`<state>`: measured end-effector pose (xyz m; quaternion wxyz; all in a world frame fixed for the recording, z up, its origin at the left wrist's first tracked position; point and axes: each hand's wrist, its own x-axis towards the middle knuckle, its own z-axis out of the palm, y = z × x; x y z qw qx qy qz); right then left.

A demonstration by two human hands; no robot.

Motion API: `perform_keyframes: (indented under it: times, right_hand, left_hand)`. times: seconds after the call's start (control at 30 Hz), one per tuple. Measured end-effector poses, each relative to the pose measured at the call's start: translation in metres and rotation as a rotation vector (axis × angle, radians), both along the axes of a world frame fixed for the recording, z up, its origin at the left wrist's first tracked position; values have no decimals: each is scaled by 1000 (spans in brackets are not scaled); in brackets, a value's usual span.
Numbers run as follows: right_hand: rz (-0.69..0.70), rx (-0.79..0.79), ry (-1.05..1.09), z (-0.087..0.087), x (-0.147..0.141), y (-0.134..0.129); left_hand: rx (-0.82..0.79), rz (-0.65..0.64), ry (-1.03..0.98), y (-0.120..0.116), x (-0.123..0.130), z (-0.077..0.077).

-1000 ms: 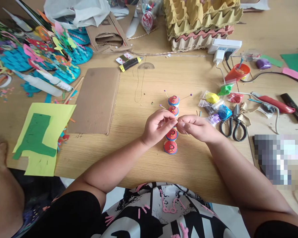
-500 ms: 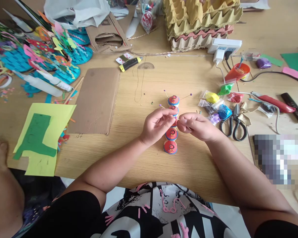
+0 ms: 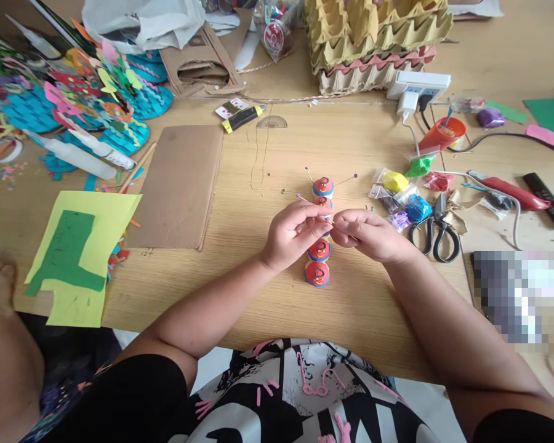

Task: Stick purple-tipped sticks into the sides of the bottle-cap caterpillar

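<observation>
1. Since a second ago, the right hand (image 3: pixel 362 234) has shifted slightly, so the stick end that showed beneath its fingers is hidden, and a purple tip has come into view between the fingertips; the row of cups has stayed in place.
2. The left hand (image 3: pixel 295 232) pinches a purple-tipped stick (image 3: pixel 328 219) near its coloured end, between thumb and forefinger.
3. The right hand, thumb laid against bent fingers, pinches the same stick further along its pale shaft; the two hands' fingertips are just beside each other.
4. Directly beneath them, a row of red-and-blue domed cups (image 3: pixel 317 274) with yellow smiles runs away from the person along the table (image 3: pixel 249 301); the hands partly cover its middle.
5. Three more purple-tipped sticks slant outward at the far end of the row, two to the left and one to the right.
6. Right of the row lie bagged yellow clay (image 3: pixel 396 181), green clay (image 3: pixel 420 165), blue clay (image 3: pixel 418 208) and black-handled scissors (image 3: pixel 439 208).
7. Left of it lie a cardboard sheet (image 3: pixel 173 184) and yellow paper (image 3: pixel 113 227) bearing a green cut-out (image 3: pixel 71 252).
8. Stacked egg trays (image 3: pixel 378 43) stand beyond.
</observation>
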<state>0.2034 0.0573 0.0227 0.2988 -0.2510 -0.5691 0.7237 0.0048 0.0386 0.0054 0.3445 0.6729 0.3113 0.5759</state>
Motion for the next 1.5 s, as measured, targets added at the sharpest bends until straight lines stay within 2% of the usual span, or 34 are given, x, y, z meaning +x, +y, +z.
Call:
perform_keyframes:
  times: [0.13,0.57,0.73,0.83,1.1,1.23,1.37,1.43,1.5]
  right_hand:
    - [2,6,-14,-1,0,1]
    - [32,70,-67,4,-2,0]
    - [24,42,-40,1,0,1]
    - [24,36,-39,0,0,1]
    - [25,-7,-32,4,-2,0]
    - [-32,-19,-45,1,0,2]
    - [-57,13,-74,-1,4,6]
    - [-33,35,-102,0,6,7]
    - [-21,41,-126,2,6,8]
  left_hand:
    - [-91,-69,-49,-1,0,0]
    - [-216,-11,-74,-4,3,5]
    - [-278,-91,-156,-4,0,1]
    - [-318,-85,-159,-4,0,0]
    - [-290,27,-112,-5,4,3]
    - [-295,74,-145,-3,2,-1]
    - [-318,20,-160,-2,2,-3]
    - [-299,-32,-109,-4,2,-2]
    - [-249,-25,-15,-6,4,-2]
